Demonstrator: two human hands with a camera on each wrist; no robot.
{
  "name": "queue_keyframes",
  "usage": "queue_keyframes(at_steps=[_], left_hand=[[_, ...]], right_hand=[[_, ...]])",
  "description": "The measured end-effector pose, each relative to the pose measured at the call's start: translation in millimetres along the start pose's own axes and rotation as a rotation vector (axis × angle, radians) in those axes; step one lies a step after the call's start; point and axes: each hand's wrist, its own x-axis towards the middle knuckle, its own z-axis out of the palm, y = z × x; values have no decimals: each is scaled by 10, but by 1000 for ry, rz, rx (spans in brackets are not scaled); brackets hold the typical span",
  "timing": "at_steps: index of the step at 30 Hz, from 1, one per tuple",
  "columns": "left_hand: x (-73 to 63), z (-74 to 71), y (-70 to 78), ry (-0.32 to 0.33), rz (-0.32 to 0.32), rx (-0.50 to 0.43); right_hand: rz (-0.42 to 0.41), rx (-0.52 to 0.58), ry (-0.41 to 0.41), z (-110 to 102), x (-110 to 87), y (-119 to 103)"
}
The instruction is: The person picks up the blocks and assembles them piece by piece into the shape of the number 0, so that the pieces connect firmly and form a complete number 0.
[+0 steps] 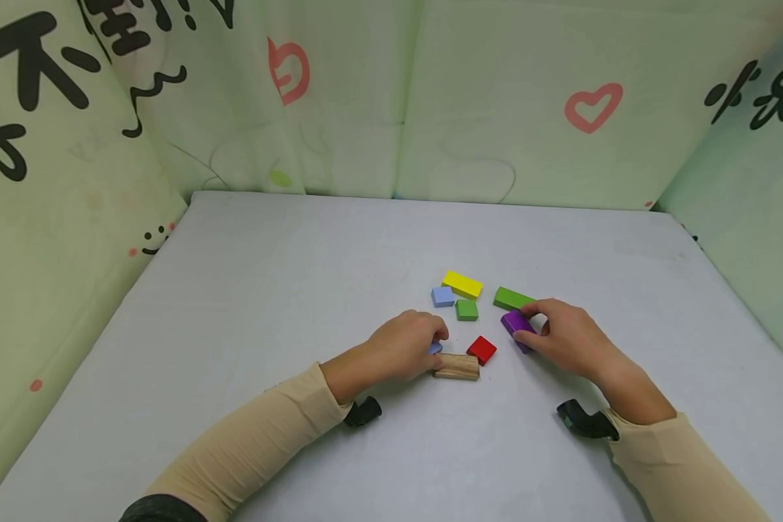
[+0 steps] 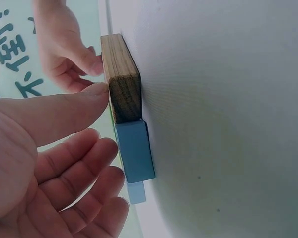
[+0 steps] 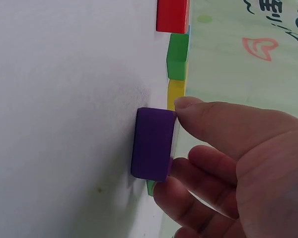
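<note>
In the head view my left hand is low over a natural wood block and a blue block. Its thumb tip is at the wood block's upper edge in the left wrist view, and its loosely bent fingers are beside the blue block. My right hand pinches a purple block between thumb and fingertips. Just beyond the purple block lies a long green block. A red block touches the wood block's right end.
Behind the hands are a yellow block, a light blue block and a small green block, close together on the white table. Pale green printed cloth stands along the table's back and sides.
</note>
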Motion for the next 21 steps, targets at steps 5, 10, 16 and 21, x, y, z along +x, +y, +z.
queue_keyframes(at_steps=[5, 10, 16, 21], left_hand=[[2, -4, 0, -4, 3, 6], [4, -1, -4, -4, 5, 6], [-1, -2, 0, 2, 9, 14], [-5, -3, -1, 6, 9, 15]], right_hand=[[-8, -22, 2, -1, -2, -9], [-6, -32, -3, -2, 5, -19], [-11, -31, -26, -30, -2, -7], [-16, -3, -71, -66, -13, 28]])
